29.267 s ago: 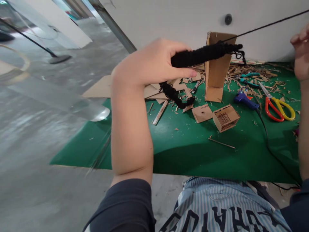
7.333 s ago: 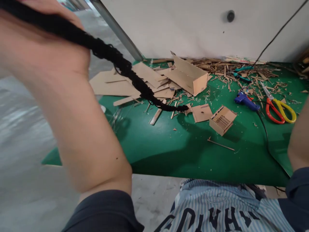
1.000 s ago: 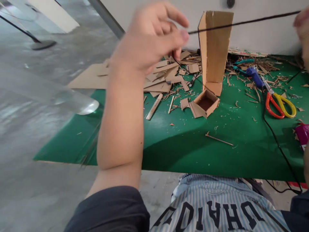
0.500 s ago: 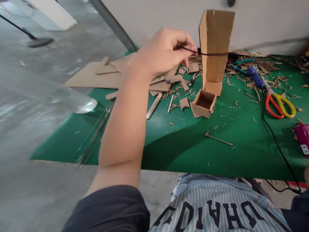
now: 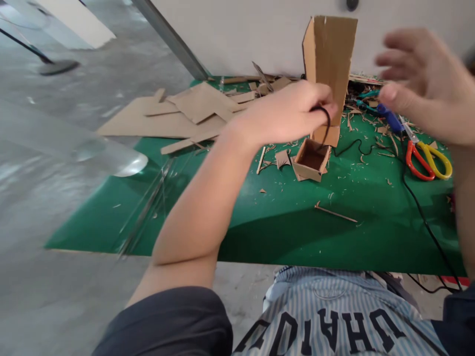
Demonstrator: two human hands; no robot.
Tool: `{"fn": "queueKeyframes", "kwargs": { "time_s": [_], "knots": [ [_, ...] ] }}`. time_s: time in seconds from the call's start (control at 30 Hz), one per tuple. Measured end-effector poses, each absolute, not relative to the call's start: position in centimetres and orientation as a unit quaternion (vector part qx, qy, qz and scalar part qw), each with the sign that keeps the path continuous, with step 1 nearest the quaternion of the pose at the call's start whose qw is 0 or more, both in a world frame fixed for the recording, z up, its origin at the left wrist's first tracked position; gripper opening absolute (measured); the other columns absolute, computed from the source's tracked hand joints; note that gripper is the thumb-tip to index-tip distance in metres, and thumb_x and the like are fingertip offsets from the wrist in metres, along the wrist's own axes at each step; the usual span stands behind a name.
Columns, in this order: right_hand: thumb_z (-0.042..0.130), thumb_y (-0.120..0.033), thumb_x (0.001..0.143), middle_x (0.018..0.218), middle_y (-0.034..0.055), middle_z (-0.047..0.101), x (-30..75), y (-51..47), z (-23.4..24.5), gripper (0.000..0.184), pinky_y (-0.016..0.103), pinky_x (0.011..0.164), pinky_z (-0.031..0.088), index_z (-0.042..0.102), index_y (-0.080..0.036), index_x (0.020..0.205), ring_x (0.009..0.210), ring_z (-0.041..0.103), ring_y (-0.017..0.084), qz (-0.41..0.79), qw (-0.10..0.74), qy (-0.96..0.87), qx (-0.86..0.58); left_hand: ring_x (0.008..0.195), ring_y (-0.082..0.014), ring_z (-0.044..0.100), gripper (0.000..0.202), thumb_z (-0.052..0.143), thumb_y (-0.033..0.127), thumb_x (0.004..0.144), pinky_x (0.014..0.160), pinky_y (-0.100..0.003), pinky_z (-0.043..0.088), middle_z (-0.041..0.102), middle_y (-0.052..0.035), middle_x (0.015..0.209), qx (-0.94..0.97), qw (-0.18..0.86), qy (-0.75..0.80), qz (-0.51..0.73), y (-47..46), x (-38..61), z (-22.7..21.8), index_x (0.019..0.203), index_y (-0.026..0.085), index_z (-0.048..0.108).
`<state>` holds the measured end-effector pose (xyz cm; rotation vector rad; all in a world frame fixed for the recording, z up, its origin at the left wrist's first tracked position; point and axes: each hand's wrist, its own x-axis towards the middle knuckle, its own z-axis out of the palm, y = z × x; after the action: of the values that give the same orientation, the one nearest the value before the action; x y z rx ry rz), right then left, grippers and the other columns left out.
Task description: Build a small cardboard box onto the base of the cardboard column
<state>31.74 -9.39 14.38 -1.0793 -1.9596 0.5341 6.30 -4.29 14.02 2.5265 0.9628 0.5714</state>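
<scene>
My left hand [image 5: 313, 109] is closed on a thin black cord [image 5: 328, 121], which loops down from its fingers toward the small open cardboard box [image 5: 310, 173]. Behind it stands a tall, folded cardboard piece [image 5: 334, 54], partly hidden by the hand. My right hand [image 5: 423, 81], slightly blurred, hovers at the right with fingers and thumb apart and nothing in it. Below that hand lie a blue-handled tool [image 5: 390, 118] and scissors [image 5: 421, 160] with one red and one yellow handle.
Cardboard sheets [image 5: 148, 116] and scraps lie across the back of the green table [image 5: 267, 237]. A thin stick-like piece [image 5: 336, 213] rests near the front. A black power cable [image 5: 421, 212] runs down the right side, and a clear plastic sheet [image 5: 122, 158] juts in at the left.
My left hand has moved down and to the right, in front of the tall cardboard, with the cord. My right hand has come into view above the scissors.
</scene>
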Motion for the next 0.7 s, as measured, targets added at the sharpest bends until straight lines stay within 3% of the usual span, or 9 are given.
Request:
{"fn": "queueKeyframes", "kwargs": {
  "time_s": [0.07,0.13,0.2,0.27,0.33,0.4,0.47,0.57,0.7],
  "knots": [
    [0.074,-0.057,0.086,0.142,0.0117,0.054,28.0,-9.9,13.2,0.081,0.035,0.109,0.051,0.04,-0.019,0.148,0.136,0.051,0.021,0.354,0.416,-0.764,-0.343,0.081,-0.0187,0.064,0.006,0.052,0.017,0.087,0.07,-0.033,0.046,0.068,-0.0025,0.088,0.895,0.204,0.327,0.222,-5.1,7.5,13.1,0.087,0.021,0.056],
    [0.077,-0.053,0.085,0.135,0.0092,0.057,25.6,-10.0,12.2,0.079,0.032,0.086,0.06,0.039,-0.022,0.147,0.111,0.065,0.018,0.398,0.406,-0.733,-0.373,0.075,-0.0185,0.065,0.008,0.055,0.016,0.084,0.061,-0.031,0.044,0.067,-0.002,0.086,0.887,0.233,0.323,0.234,-5.5,8.0,12.5,0.088,0.022,0.052],
    [0.077,-0.044,0.087,0.124,0.006,0.063,24.9,-9.7,11.7,0.059,0.029,0.071,0.059,0.049,-0.024,0.135,0.085,0.065,0.013,0.381,0.412,-0.7,-0.443,0.074,-0.0184,0.064,0.011,0.056,0.014,0.084,0.062,-0.032,0.045,0.064,-0.0014,0.082,0.879,0.233,0.33,0.253,-5.2,7.8,12.2,0.089,0.023,0.052],
    [0.074,-0.037,0.091,0.103,0.003,0.067,25.5,-9.3,11.7,0.03,0.028,0.066,0.055,0.062,-0.022,0.114,0.07,0.059,0.01,0.359,0.398,-0.689,-0.487,0.075,-0.0157,0.06,0.009,0.059,0.017,0.087,0.07,-0.035,0.048,0.058,0.0,0.077,0.876,0.253,0.308,0.272,-4.4,7.1,12.3,0.092,0.023,0.056],
    [0.072,-0.032,0.092,0.08,0.0005,0.064,26.5,-8.8,12.0,0.014,0.027,0.063,0.049,0.067,-0.019,0.091,0.063,0.051,0.009,0.325,0.388,-0.699,-0.504,0.079,-0.0106,0.056,0.019,0.066,0.021,0.087,0.079,-0.035,0.052,0.054,0.0018,0.081,0.852,0.369,0.235,0.288,-3.5,6.4,12.4,0.104,0.022,0.059],
    [0.07,-0.032,0.095,0.066,-0.0017,0.055,27.4,-8.4,12.4,0.019,0.027,0.059,0.042,0.067,-0.019,0.081,0.06,0.045,0.009,0.279,0.409,-0.698,-0.517,0.096,-0.0106,0.062,0.035,0.067,0.018,0.083,0.089,-0.034,0.056,0.059,0.0,0.099,0.77,0.525,0.158,0.327,-2.7,5.8,12.5,0.117,0.022,0.058],
    [0.069,-0.035,0.096,0.063,-0.0032,0.05,27.9,-8.2,12.6,0.02,0.026,0.056,0.034,0.067,-0.019,0.083,0.058,0.04,0.008,0.232,0.446,-0.687,-0.525,0.124,-0.014,0.062,0.049,0.061,0.015,0.081,0.106,-0.036,0.055,0.063,-0.0008,0.124,0.705,0.596,0.131,0.36,-2.3,5.5,12.5,0.129,0.025,0.052],
    [0.069,-0.037,0.096,0.063,-0.0039,0.049,28.1,-8.3,12.8,0.019,0.027,0.054,0.03,0.066,-0.02,0.087,0.056,0.038,0.007,0.185,0.445,-0.702,-0.525,0.146,-0.016,0.051,0.076,0.053,0.011,0.076,0.124,-0.038,0.041,0.053,0.0013,0.152,0.736,0.556,0.143,0.36,-2.1,5.6,12.1,0.149,0.028,0.036],
    [0.072,-0.027,0.091,0.068,-0.0024,0.059,28.4,-8.4,12.6,0.007,0.028,0.059,0.039,0.07,-0.021,0.095,0.061,0.048,0.009,0.175,0.378,-0.747,-0.518,0.153,-0.0179,0.043,0.086,0.058,0.011,0.077,0.128,-0.038,0.033,0.028,0.006,0.171,0.778,0.507,0.149,0.341,-1.1,5.5,11.1,0.156,0.036,0.031]
  ]
}}
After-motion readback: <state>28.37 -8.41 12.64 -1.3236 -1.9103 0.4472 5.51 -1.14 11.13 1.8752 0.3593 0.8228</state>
